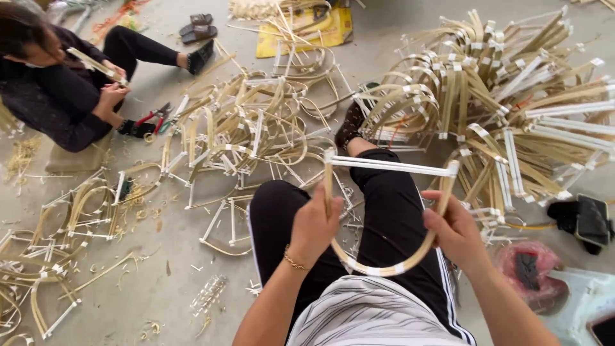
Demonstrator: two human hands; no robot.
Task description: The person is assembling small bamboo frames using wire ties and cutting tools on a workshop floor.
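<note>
I hold a D-shaped bamboo frame (378, 266) over my lap, a bent strip closed by a straight white-taped bar (391, 166) on top. My left hand (314, 224) grips the frame's left side just below the bar. My right hand (456, 230) grips the right curve. My legs in black trousers stretch out beneath it on the floor.
A big pile of finished frames (506, 96) lies to my right, and a looser heap (250, 128) lies ahead. More frames (57, 224) lie at the left. A person in black (57, 83) sits far left working a strip, red pliers (154, 116) beside them. A black pouch (586, 221) and pink bag (532, 269) are at right.
</note>
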